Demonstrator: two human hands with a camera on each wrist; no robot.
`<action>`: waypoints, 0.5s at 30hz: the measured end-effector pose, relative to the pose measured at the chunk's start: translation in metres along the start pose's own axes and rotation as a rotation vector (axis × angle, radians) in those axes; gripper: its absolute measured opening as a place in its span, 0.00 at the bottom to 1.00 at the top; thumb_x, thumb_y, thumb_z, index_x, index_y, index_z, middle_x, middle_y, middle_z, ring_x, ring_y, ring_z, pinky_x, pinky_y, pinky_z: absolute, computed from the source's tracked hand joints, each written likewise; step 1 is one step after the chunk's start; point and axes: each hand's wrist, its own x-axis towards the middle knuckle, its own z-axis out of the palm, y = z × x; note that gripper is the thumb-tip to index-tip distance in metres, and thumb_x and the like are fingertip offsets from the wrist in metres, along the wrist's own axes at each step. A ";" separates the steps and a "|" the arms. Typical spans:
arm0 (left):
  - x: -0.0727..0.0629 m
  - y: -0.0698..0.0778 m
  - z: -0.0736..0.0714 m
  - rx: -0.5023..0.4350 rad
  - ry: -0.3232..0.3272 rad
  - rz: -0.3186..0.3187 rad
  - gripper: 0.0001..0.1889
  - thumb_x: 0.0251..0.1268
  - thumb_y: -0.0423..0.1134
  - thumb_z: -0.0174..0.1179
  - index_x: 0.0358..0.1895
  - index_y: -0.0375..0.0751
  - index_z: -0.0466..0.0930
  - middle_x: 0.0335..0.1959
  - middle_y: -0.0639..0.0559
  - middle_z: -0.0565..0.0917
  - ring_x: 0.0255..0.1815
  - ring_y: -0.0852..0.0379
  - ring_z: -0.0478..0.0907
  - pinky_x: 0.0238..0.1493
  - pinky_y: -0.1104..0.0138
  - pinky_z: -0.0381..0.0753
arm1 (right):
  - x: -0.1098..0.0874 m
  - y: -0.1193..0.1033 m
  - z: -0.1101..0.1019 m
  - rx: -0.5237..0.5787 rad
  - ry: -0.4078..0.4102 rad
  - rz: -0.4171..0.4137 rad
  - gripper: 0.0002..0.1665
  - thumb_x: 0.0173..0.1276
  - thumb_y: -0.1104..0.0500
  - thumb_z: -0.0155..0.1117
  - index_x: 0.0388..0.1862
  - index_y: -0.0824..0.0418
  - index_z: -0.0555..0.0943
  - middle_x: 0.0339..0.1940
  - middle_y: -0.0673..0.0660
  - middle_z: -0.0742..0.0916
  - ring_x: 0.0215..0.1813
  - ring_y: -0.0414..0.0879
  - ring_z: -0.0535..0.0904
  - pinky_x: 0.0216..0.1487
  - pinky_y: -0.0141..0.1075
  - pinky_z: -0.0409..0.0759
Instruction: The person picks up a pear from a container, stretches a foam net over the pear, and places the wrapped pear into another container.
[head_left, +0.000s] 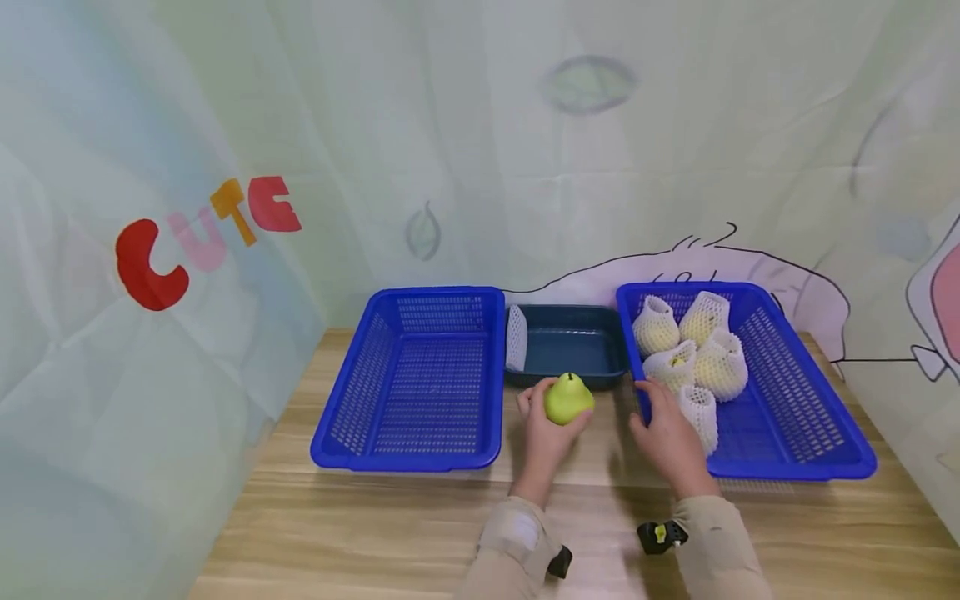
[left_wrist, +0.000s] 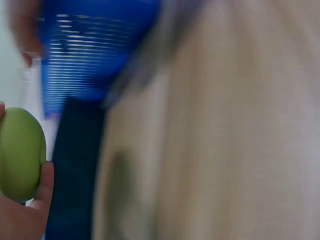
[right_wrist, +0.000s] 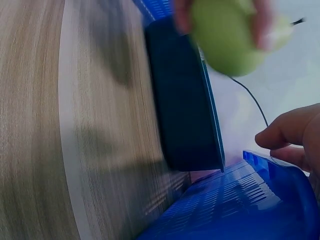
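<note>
A bare green pear (head_left: 570,400) is held upright by my left hand (head_left: 544,440), its fingers and thumb curled round the sides. Pear and hand are above the table, in front of the dark teal tray (head_left: 577,346). In the left wrist view the thumb (left_wrist: 46,185) presses the pear's side. My right hand (head_left: 672,440) hovers at the left rim of the right blue basket (head_left: 825,400), fingers loosely bent with nothing between them. Several pears in white foam nets (head_left: 720,367) lie in that basket's left part.
Another blue basket (head_left: 431,400) stands on the left, with no fruit in it. A white foam net (head_left: 517,337) leans at the left end of the teal tray between the baskets. Behind them hangs a printed cloth (head_left: 480,167). Everything stands on a wooden table (head_left: 360,525).
</note>
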 end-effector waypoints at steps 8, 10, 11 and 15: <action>-0.011 -0.032 0.003 0.183 -0.028 -0.090 0.35 0.31 0.44 0.77 0.52 0.52 0.74 0.52 0.50 0.66 0.51 0.48 0.66 0.49 0.54 0.69 | 0.000 -0.001 0.001 -0.010 -0.006 0.015 0.29 0.61 0.62 0.55 0.62 0.68 0.66 0.64 0.70 0.68 0.64 0.64 0.63 0.58 0.56 0.64; -0.011 -0.035 0.003 0.189 -0.032 -0.087 0.35 0.32 0.43 0.77 0.52 0.52 0.74 0.52 0.50 0.66 0.51 0.49 0.66 0.49 0.55 0.69 | 0.000 -0.001 0.001 -0.011 -0.005 0.015 0.29 0.61 0.62 0.55 0.62 0.67 0.66 0.64 0.70 0.68 0.63 0.64 0.63 0.58 0.56 0.64; -0.011 -0.036 0.002 0.194 -0.037 -0.085 0.34 0.32 0.43 0.77 0.52 0.52 0.74 0.52 0.51 0.66 0.51 0.50 0.66 0.49 0.55 0.69 | 0.000 -0.001 0.001 -0.011 -0.003 0.014 0.29 0.61 0.62 0.55 0.62 0.67 0.66 0.63 0.70 0.68 0.63 0.64 0.63 0.58 0.56 0.64; -0.011 -0.038 0.001 0.225 -0.062 -0.068 0.34 0.33 0.44 0.77 0.52 0.51 0.74 0.51 0.51 0.67 0.51 0.50 0.67 0.50 0.56 0.70 | 0.000 -0.002 0.001 -0.011 0.004 0.011 0.29 0.61 0.62 0.56 0.62 0.67 0.66 0.63 0.70 0.68 0.63 0.64 0.63 0.58 0.56 0.64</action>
